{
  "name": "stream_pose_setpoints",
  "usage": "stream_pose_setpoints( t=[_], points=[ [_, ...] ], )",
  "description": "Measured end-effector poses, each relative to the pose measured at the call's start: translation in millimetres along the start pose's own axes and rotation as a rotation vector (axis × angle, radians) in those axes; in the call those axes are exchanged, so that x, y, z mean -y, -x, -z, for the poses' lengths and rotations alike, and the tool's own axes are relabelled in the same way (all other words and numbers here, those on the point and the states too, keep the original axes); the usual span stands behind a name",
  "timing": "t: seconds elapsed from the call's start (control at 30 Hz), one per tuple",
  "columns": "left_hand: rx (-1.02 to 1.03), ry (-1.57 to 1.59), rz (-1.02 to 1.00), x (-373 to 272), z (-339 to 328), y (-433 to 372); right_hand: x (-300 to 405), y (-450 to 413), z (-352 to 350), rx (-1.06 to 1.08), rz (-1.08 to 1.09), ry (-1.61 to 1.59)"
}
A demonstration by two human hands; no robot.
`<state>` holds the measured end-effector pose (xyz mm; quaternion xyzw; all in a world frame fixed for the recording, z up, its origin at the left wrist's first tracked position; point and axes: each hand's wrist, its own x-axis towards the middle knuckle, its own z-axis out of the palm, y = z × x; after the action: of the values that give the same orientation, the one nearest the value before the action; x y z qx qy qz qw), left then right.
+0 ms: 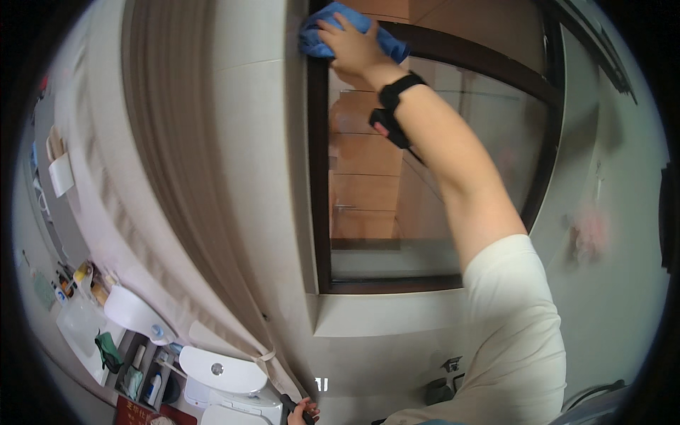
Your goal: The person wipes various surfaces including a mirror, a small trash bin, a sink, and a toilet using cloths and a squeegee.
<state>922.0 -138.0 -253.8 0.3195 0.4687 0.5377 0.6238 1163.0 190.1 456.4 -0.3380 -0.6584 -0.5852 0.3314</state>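
At the top of the head view, my right hand (353,45) presses a blue cloth (324,40) with spread fingers against the upper left corner of a dark window frame (319,175). A black strap with a small device is on that wrist. Low in the picture, my left hand (304,411) is closed around a black handle (292,405); what the handle belongs to is hidden by the picture's edge. The window's glass pane (425,212) lies below and right of the cloth.
A beige curtain (180,159), tied back, hangs at the left. Beyond it are a white toilet (223,372), a washbasin (82,324) and an open grey shelf (143,366) with bottles. A pink mesh item (589,234) hangs on the right wall. A dark fixture (440,390) is low on the wall.
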Motion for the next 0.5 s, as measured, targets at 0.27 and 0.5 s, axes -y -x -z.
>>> stream_pose_setpoints(
  t=[0.27,0.5],
  points=[
    [0.008,-0.231,-0.051,-4.1,-74.1,-26.5,-64.4,41.2,2.6,-0.185,0.269,0.091],
    [-0.004,0.164,0.298,-22.8,-152.0,-59.7,-215.4,159.4,71.2,-0.057,0.237,0.214]
  ],
)
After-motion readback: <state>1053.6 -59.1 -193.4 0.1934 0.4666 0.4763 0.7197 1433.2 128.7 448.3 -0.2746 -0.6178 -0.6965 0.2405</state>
